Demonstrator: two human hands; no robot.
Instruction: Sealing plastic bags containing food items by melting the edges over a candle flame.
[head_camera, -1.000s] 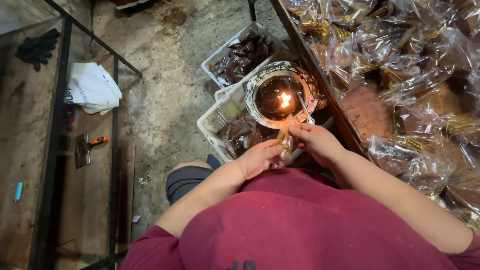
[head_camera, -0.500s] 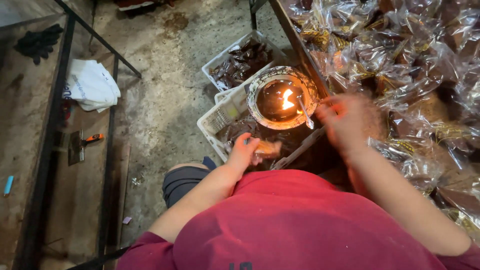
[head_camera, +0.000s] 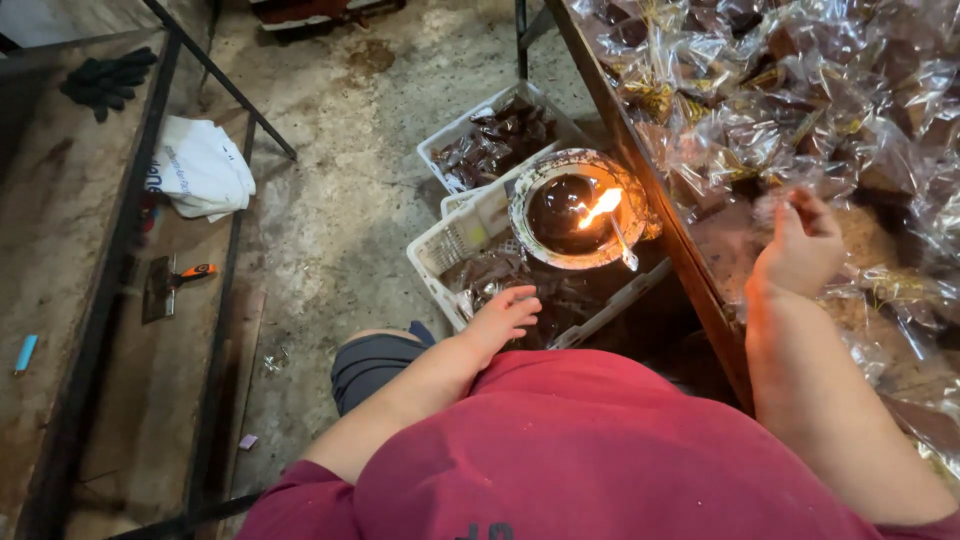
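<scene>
Reaching with loosely open, empty hands, the left hand (head_camera: 507, 312) hovers over the white crate (head_camera: 450, 250) beside the lit bowl (head_camera: 575, 210) (flame kept close), while the right hand (head_camera: 800, 255) touches cellophane packets (head_camera: 760, 100) heaped on the desk (head_camera: 650, 190).

A stained concrete floor (head_camera: 330, 200) carries two white baskets (head_camera: 455, 245) of dark packets and a white cloth (head_camera: 200, 170).
</scene>
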